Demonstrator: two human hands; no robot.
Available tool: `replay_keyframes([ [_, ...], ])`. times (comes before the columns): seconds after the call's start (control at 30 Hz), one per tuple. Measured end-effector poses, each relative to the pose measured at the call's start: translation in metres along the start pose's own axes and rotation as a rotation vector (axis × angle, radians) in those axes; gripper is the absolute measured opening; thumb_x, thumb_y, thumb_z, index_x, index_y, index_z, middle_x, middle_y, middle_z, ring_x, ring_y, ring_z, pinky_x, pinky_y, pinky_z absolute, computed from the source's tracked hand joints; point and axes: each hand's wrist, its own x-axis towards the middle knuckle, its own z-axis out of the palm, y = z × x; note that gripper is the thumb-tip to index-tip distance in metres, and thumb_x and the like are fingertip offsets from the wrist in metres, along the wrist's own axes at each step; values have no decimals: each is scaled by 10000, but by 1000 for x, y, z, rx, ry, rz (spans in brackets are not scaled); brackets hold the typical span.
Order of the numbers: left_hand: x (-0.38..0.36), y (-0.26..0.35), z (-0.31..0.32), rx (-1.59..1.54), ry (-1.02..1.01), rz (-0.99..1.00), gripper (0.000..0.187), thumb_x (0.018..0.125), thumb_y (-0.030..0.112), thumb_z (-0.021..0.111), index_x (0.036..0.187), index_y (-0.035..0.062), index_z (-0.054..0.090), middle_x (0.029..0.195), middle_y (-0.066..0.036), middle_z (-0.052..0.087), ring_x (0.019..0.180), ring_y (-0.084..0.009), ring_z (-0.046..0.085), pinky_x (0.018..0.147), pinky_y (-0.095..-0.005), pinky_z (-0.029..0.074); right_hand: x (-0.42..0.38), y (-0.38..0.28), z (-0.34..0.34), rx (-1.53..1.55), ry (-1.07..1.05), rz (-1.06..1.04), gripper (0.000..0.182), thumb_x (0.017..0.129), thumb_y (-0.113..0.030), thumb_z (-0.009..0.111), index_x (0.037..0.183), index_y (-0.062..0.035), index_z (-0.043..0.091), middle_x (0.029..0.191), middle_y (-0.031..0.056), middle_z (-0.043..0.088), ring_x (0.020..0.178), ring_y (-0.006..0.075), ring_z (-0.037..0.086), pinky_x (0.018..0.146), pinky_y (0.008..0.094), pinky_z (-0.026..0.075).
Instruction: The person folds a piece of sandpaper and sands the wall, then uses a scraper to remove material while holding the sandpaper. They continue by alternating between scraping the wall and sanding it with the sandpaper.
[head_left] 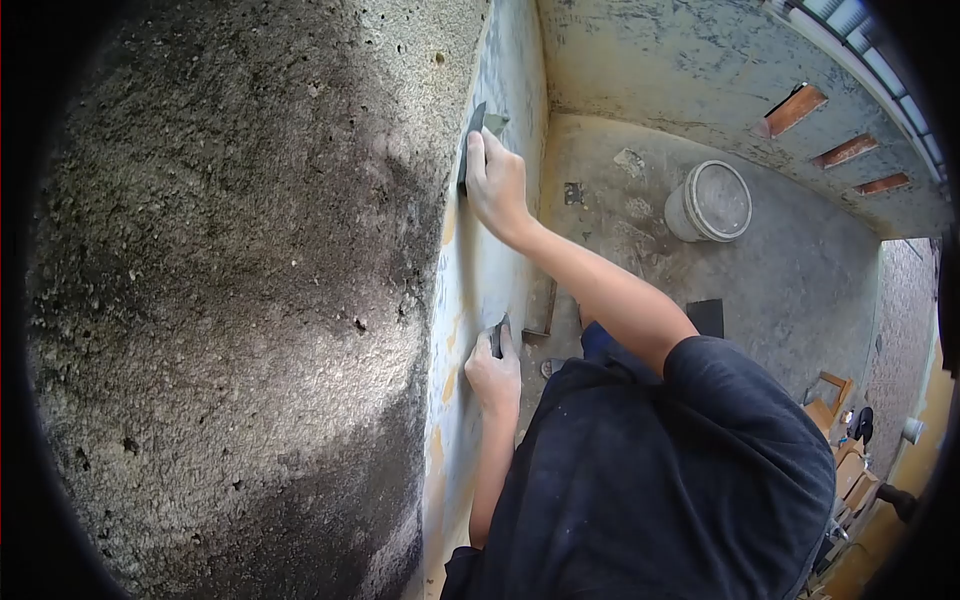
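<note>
My right hand [497,185] is closed around a putty knife [476,122] with a dark, flat blade. Its blade lies along the edge of a patchy, pale-coated wall [480,270], where the coating meets a rough dark surface. Lower in the view, my left hand [492,380] grips a small dark tool [498,338] close to the same wall. Fingers cover most of that tool, so its exact kind is hidden.
A lidded, dusty white bucket [708,203] stands on the concrete floor [620,250]. Rough dark masonry [240,280] fills the left side. A dark flat square [705,318] lies near my right arm. Wooden pieces [848,475] and assorted items are piled at lower right.
</note>
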Motion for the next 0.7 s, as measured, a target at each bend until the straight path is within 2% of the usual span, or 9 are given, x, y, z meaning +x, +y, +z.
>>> replay_keyframes([
  [0.13,1,2,0,27,14,4,218,971,202,706,998,-12,738,865,-250,736,809,-429,734,732,-480,563,-45,-5,-3,22,-73,-14,272,1090,-167,485,946,22,617,700,283,593,624,450,628,571,491,464],
  [0.17,-1,-7,1,24,14,5,218,971,202,706,998,-12,738,865,-250,736,809,-429,734,732,-480,563,-83,-3,-2,41,-94,-63,254,1098,-165,506,1094,40,656,661,207,567,570,309,600,579,420,467],
  [0.2,-1,-19,2,82,-52,92,217,982,195,692,983,-20,724,881,-258,732,827,-442,726,732,-493,561,-114,-19,-8,86,-121,-16,318,1077,-119,535,1306,77,636,695,233,604,609,326,646,612,410,505],
  [0.23,0,-28,6,138,-117,183,220,994,188,678,968,-28,709,897,-266,729,844,-456,718,732,-505,559,-132,-7,-8,23,-121,-176,417,1064,-100,550,1428,104,556,705,250,620,626,343,675,627,397,526],
  [0.33,7,2,-1,51,-53,108,201,988,171,685,1003,-25,725,916,-267,736,848,-452,724,736,-492,566,-82,-7,-2,17,-64,-45,242,1074,-128,522,1148,71,638,711,284,606,640,415,657,595,457,494],
  [0.43,9,15,-1,-1,-28,9,189,985,153,689,995,-33,724,901,-268,736,827,-457,722,722,-498,563,12,8,4,-29,61,16,293,1081,-145,496,873,43,580,724,311,599,660,477,625,570,506,459],
  [0.53,12,15,-2,-68,33,29,212,980,166,700,987,-45,718,889,-280,728,825,-468,717,717,-507,557,-11,4,4,-46,43,-47,294,1080,-151,501,871,37,586,726,308,604,651,470,626,567,511,461],
  [0.63,9,-16,8,-67,43,93,231,971,182,705,995,-48,705,874,-300,711,815,-469,718,701,-511,553,-108,-13,0,-6,8,-148,179,1056,-77,545,1090,49,668,674,281,585,576,404,649,550,445,471],
  [0.7,13,-11,5,-66,48,205,226,979,179,688,978,-46,704,873,-295,714,818,-465,718,705,-516,555,-111,-22,-6,-26,-68,-56,200,1053,-117,545,1055,37,672,699,291,629,631,464,652,584,517,507],
])
